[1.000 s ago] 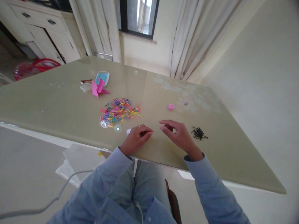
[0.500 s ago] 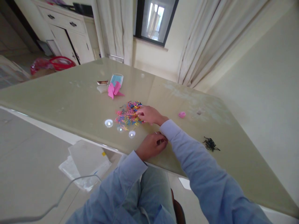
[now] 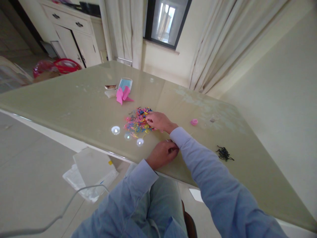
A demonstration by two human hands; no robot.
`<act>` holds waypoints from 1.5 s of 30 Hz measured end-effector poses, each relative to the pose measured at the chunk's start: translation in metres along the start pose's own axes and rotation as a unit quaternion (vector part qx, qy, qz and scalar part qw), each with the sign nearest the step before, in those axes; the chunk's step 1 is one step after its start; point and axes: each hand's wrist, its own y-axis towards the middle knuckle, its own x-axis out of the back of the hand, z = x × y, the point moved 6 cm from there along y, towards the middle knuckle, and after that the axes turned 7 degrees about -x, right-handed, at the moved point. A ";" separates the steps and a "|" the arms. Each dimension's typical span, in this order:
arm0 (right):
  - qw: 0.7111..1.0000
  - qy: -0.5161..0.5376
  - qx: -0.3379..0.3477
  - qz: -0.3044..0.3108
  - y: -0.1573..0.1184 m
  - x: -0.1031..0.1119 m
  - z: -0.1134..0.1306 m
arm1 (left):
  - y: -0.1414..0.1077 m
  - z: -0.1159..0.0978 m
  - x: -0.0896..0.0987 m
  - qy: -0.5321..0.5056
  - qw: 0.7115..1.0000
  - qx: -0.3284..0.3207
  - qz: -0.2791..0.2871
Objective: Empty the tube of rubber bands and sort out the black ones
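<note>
A loose heap of small coloured elastic bands, in pink, yellow, blue and red, lies on the table. At the heap's right side is my right hand, its thumb and fingertips pinched together among the bands. What is between those fingertips is too small to make out. My left hand, with a ring on one finger, rests near the table's front edge under the right wrist. Its fingers are curled closed, and anything inside them is hidden. Off to the right sits a separate small pile of black bands.
On the table are a pink folded-paper piece, a blue face mask, a small box and a pink ring-shaped item. Lamp reflections shine near the heap. A grey cable runs at lower left.
My right hand's fingertips have shifted slightly within the heap of bands. My left hand stays curled in nearly the same place. The whole view has moved a little.
</note>
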 end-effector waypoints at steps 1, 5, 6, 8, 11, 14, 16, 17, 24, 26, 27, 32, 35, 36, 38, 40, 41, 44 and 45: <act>1.000 0.004 0.002 -0.009 -0.001 0.000 0.000 | 0.000 0.000 0.000 -0.002 1.000 -0.003 -0.001; 0.997 0.060 -0.003 -0.051 -0.008 0.002 -0.005 | -0.001 -0.002 0.002 0.003 1.000 -0.006 -0.004; 0.995 0.079 -0.002 -0.059 -0.010 0.003 -0.007 | -0.001 -0.002 0.003 0.008 1.000 -0.003 -0.004; 0.991 0.118 0.001 -0.070 -0.014 0.003 -0.010 | -0.001 -0.001 0.003 0.017 1.000 0.005 -0.003; 0.986 0.153 -0.005 -0.071 -0.019 0.003 -0.015 | 0.000 0.000 0.003 0.025 1.000 0.015 -0.001; 0.990 0.128 0.005 -0.053 -0.019 0.000 -0.013 | 0.000 0.000 0.003 0.022 1.000 0.017 -0.005; 0.995 0.090 0.017 -0.038 -0.018 -0.001 -0.008 | 0.000 0.000 0.003 0.015 1.000 0.015 -0.011; 0.997 0.070 0.022 -0.030 -0.017 -0.001 -0.005 | 0.000 0.001 0.003 0.011 1.000 0.013 -0.013; 0.998 -0.047 0.043 0.002 -0.009 0.004 0.010 | 0.001 0.001 0.003 -0.008 1.000 0.004 -0.021; 0.997 -0.069 0.047 0.005 -0.008 0.005 0.012 | 0.001 0.001 0.003 -0.008 1.000 0.005 -0.022; 0.996 -0.075 0.046 0.007 -0.007 0.005 0.012 | 0.001 0.001 0.003 -0.009 1.000 0.003 -0.023; 0.996 -0.071 0.037 0.028 -0.006 0.004 0.013 | 0.000 0.000 0.003 -0.018 0.999 -0.012 -0.030; 0.997 -0.076 0.032 0.013 -0.006 0.003 0.014 | 0.001 0.001 0.003 -0.014 0.999 -0.016 -0.031; 0.997 -0.075 0.029 0.006 -0.006 0.003 0.014 | 0.001 0.001 0.003 -0.011 0.999 -0.015 -0.032; 0.998 -0.061 0.025 -0.005 -0.007 0.002 0.014 | 0.001 0.002 0.003 -0.009 0.999 -0.012 -0.034; 1.000 -0.021 0.010 -0.020 -0.007 0.002 0.011 | 0.001 0.001 0.003 -0.012 0.999 -0.015 -0.030; 0.999 0.012 0.000 -0.031 -0.008 0.003 0.008 | 0.001 0.001 0.003 -0.013 0.999 -0.017 -0.026; 0.983 0.164 -0.033 -0.082 -0.010 0.006 -0.005 | 0.000 0.000 0.004 0.000 1.000 -0.004 -0.019; 0.967 0.229 -0.045 -0.099 -0.011 0.007 -0.010 | 0.000 0.000 0.004 0.007 1.000 0.004 -0.018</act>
